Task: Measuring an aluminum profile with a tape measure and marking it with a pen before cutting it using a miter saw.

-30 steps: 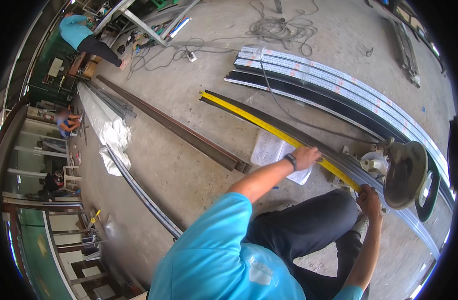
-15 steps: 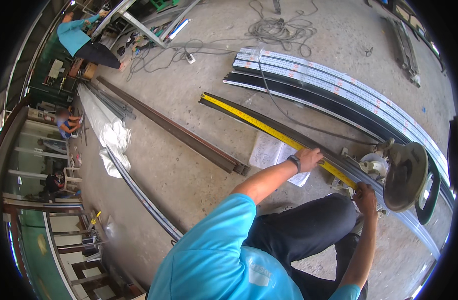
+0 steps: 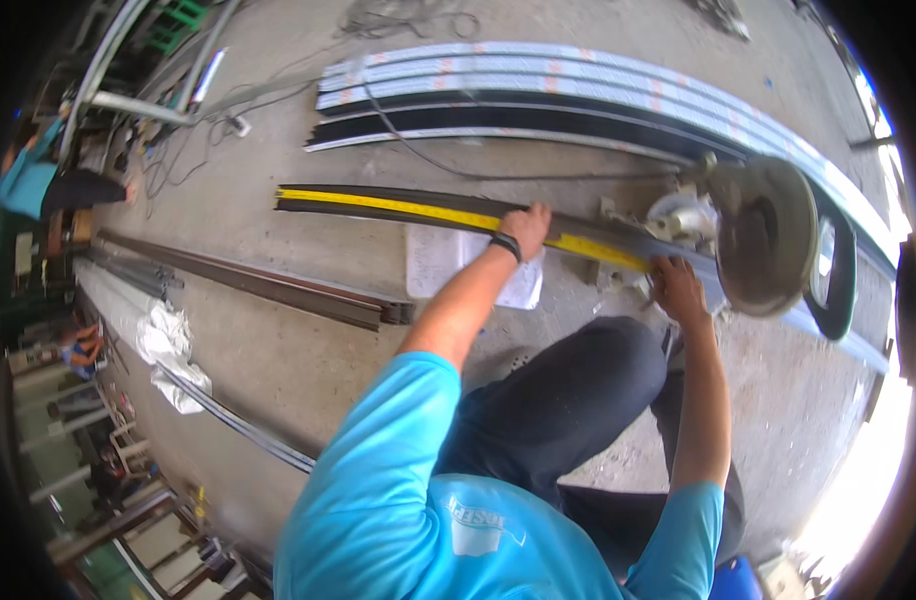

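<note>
A yellow tape measure blade (image 3: 408, 208) lies stretched along a long dark metal profile (image 3: 318, 207). My left hand (image 3: 526, 231) is closed over the profile and blade, partway along them. Farther right, my right hand (image 3: 680, 292) has its fingers curled at the blade's right end; the tape case, if it is there, is hidden. Just beyond that hand stands a cut-off saw (image 3: 765, 237) with a large round grey guard and a dark green handle (image 3: 836, 265). An open notebook (image 3: 440, 262) with writing lies on the floor, partly under my left forearm.
Several wrapped profiles (image 3: 508, 68) lie beyond, with a black cable (image 3: 398, 140) running across them to the saw. Brown bars (image 3: 248, 277) and a white-wrapped bundle (image 3: 128, 300) rest at left. A person in a blue-green shirt (image 3: 26, 185) is at the far left.
My view has turned, so the whole scene sits further left and the profile looks more level. Both hands keep about the same places along the blade.
</note>
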The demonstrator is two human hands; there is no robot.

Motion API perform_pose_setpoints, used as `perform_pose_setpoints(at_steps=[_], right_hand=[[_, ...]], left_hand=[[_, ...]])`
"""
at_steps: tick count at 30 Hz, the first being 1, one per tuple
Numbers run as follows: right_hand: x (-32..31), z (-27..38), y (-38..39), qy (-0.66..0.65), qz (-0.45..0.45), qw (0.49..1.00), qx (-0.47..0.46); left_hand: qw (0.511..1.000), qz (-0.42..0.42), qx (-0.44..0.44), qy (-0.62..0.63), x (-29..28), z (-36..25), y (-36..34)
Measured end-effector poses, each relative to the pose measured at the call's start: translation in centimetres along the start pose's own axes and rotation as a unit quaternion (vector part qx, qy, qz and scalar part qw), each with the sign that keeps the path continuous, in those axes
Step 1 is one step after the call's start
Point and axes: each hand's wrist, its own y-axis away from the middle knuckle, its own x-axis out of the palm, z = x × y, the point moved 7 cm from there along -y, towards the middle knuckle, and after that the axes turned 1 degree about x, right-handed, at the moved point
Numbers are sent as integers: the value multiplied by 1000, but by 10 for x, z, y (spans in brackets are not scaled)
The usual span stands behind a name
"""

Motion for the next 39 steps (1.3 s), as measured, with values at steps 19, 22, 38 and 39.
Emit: perform_pose_setpoints(at_steps=[19, 22, 38, 39], right_hand=[[-3, -67, 14, 19, 7, 1000, 5], [3, -52, 2, 19, 6, 1000, 1], [3, -5, -5, -104, -36, 991, -74], [5, 4, -4, -103, -23, 990, -94]], left_hand=[[980, 74, -169, -71, -30, 194, 96], [998, 61, -14, -16, -20, 101, 63], [988, -49, 97, 112, -44, -7, 48], [982, -80, 126, 116, -49, -14, 63]])
